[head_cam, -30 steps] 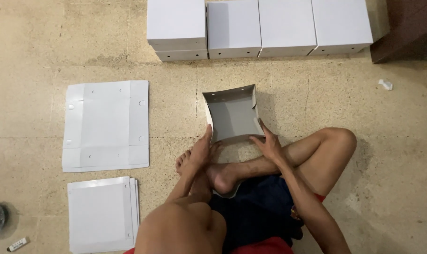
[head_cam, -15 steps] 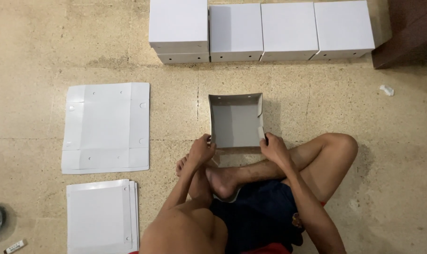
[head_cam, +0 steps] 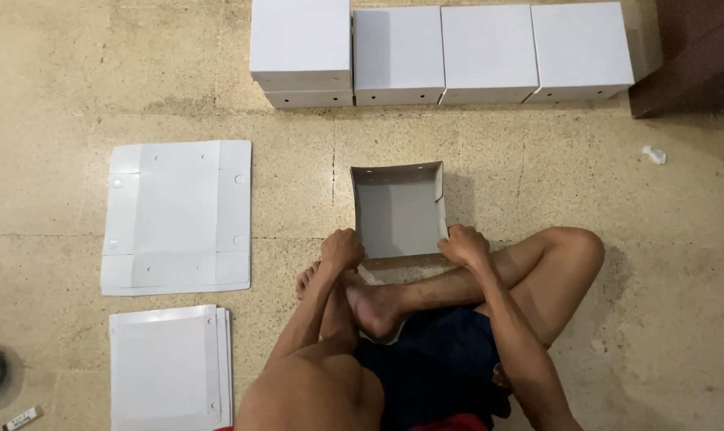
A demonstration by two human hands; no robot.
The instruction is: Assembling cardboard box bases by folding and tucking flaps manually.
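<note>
Open box btwn left hand & right hand.

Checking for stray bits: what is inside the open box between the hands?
Only the bare grey floor and walls of the open box; the near edge is covered by both hands.

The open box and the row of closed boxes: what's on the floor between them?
Nothing: the head view shows only bare floor between the open box and closed boxes.
</note>
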